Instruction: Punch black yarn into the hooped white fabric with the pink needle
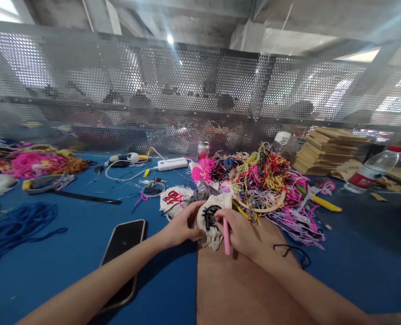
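My left hand (182,225) grips the left edge of a small round embroidery hoop (210,217) of cream cloth with a black stitched design. My right hand (239,232) holds a pink pen-like tool (226,237) with its tip against the cloth. The hoop rests at the far end of a brown board (241,284) on the blue table (68,253). Another cream cloth with a red design (173,198) lies just behind my left hand.
A black phone (121,253) lies under my left forearm. A big tangle of coloured yarn (268,180) sits behind the hoop. Blue yarn (14,228) is at left, a water bottle (370,171) and stacked brown boards (325,149) at right. People sit behind a perforated screen (187,90).
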The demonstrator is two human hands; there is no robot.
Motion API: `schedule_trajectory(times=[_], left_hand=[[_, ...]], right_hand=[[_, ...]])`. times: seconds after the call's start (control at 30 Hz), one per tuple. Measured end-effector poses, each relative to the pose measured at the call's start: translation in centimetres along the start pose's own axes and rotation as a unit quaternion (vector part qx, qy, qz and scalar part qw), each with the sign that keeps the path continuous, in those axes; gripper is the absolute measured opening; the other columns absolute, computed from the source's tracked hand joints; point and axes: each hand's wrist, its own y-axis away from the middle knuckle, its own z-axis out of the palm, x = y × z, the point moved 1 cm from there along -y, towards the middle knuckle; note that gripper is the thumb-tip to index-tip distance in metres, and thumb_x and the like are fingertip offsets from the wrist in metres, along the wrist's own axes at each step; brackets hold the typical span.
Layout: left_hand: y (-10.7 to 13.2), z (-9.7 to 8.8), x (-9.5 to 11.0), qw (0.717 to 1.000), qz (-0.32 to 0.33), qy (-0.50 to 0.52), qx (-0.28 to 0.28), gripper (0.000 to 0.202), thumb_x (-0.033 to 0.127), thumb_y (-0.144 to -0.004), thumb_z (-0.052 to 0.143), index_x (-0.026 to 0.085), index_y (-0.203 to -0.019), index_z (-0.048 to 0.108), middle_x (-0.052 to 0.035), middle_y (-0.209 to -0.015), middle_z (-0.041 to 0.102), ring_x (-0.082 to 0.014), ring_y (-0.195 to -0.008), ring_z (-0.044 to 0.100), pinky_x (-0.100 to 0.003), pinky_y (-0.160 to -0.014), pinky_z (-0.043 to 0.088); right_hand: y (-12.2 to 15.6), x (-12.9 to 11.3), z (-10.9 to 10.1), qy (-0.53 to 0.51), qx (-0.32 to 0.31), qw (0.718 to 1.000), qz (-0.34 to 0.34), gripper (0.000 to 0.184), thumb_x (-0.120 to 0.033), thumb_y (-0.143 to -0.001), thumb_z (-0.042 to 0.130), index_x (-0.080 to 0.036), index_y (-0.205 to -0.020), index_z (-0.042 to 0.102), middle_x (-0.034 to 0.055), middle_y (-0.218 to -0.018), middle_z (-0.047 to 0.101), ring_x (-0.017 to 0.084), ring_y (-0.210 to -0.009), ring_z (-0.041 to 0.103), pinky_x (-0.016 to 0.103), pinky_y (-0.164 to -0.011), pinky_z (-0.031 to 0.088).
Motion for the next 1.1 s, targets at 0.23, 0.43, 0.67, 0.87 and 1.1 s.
schedule_trajectory(times=[0.23,0.43,0.67,0.87,1.1], left_hand=[[0.01,0.01,0.06,1.0,-0.008,-0.016,0.004,0.072,0.009,-0.06,0.064,0.019,-0.125,0.034,-0.0087,-0.126,0.047,-0.0236,-0.114,0.045,-0.04,-0.098,0.032],[0.01,-0.09,-0.29,1.0,0.0,-0.022,0.008,0.072,0.008,-0.06,0.064,0.02,-0.125,0.035,-0.0082,-0.125,0.047,-0.0227,-0.113,0.045,-0.04,-0.098,0.032],[-0.02,-0.18,-0.46,1.0,0.006,-0.014,-0.002,0.073,0.01,-0.061,0.064,0.02,-0.127,0.034,-0.0082,-0.126,0.046,-0.0227,-0.112,0.046,-0.04,-0.097,0.033],[0.01,-0.1,-0.1,1.0,0.003,-0.013,-0.008,0.073,0.01,-0.062,0.064,0.021,-0.128,0.034,-0.0072,-0.125,0.047,-0.0227,-0.111,0.046,-0.04,-0.096,0.035],[0.03,0.01,-0.07,1.0,0.013,-0.01,-0.009,0.073,0.01,-0.062,0.063,0.02,-0.128,0.035,-0.0068,-0.126,0.048,-0.0232,-0.112,0.046,-0.039,-0.097,0.035]], right_hand=[[0.07,0.36,-0.05,-0.009,0.004,1.0,0.011,0.023,-0.009,-0.077,0.046,-0.02,-0.097,0.049,0.0049,-0.087,0.06,0.017,-0.078,0.056,0.029,-0.073,0.044],[0.06,0.24,-0.53,-0.017,0.003,1.0,0.015,0.025,-0.011,-0.077,0.046,-0.021,-0.1,0.047,0.0049,-0.089,0.059,0.016,-0.078,0.056,0.028,-0.072,0.044],[-0.02,0.17,-0.28,-0.004,-0.004,1.0,0.018,0.024,-0.012,-0.079,0.047,-0.021,-0.101,0.048,0.0057,-0.094,0.06,0.018,-0.085,0.057,0.03,-0.075,0.045],[0.08,0.28,-0.04,0.018,0.012,0.999,0.024,0.026,-0.013,-0.08,0.047,-0.022,-0.104,0.048,0.0052,-0.092,0.061,0.018,-0.083,0.057,0.031,-0.074,0.045],[-0.01,0.32,0.03,0.03,0.022,0.999,0.021,0.029,-0.01,-0.078,0.047,-0.023,-0.104,0.048,0.0043,-0.09,0.062,0.018,-0.081,0.059,0.029,-0.071,0.045]])
